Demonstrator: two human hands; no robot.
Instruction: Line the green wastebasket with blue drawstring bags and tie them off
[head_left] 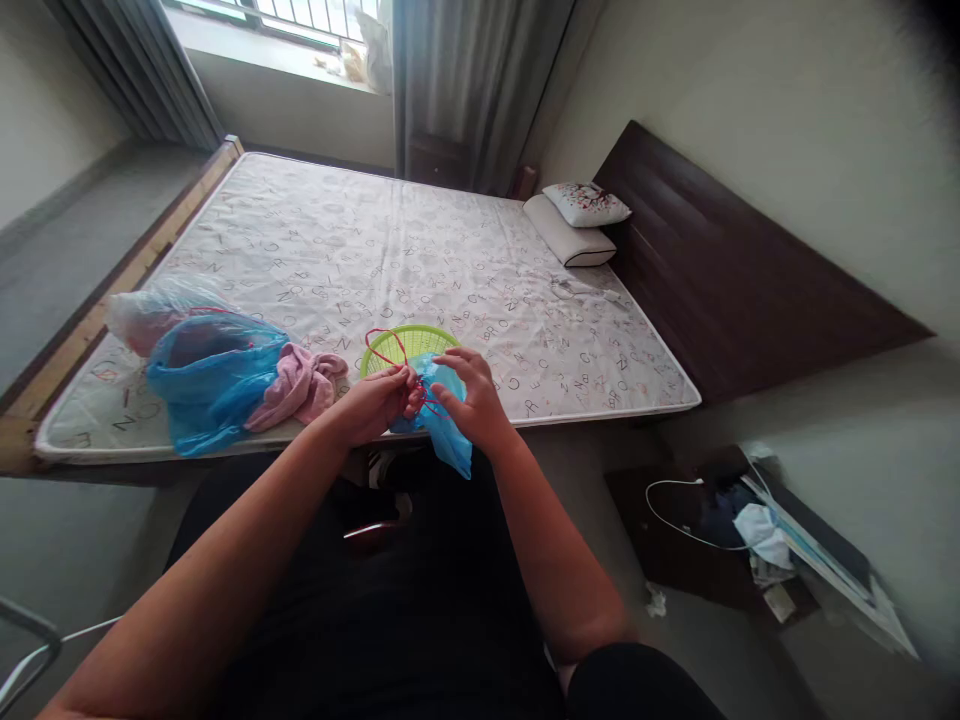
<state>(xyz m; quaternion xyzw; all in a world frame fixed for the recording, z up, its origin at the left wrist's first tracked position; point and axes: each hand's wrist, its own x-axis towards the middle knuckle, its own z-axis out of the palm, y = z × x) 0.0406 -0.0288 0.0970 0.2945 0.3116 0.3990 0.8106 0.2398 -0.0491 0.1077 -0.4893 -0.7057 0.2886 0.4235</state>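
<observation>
My left hand [384,402] is closed in a pinch on a red string [385,333], whose loop sticks up above the fingers. Just to its right, my right hand [474,398] is beside a blue plastic bag [452,448], thumb and fingers apart. The bag's gathered top lies between the two hands, and its lower part hangs past the mattress edge. Behind them a light green plastic basket [431,336] sits on the mattress, partly hidden by the hands and bag.
On the mattress [337,240], a larger blue bag [202,390], a clear bag [176,292] and a pink cloth [296,385] lie to the left. Two pillows [574,235] rest by the dark headboard [720,260]. A cluttered nightstand [675,540] stands at the right.
</observation>
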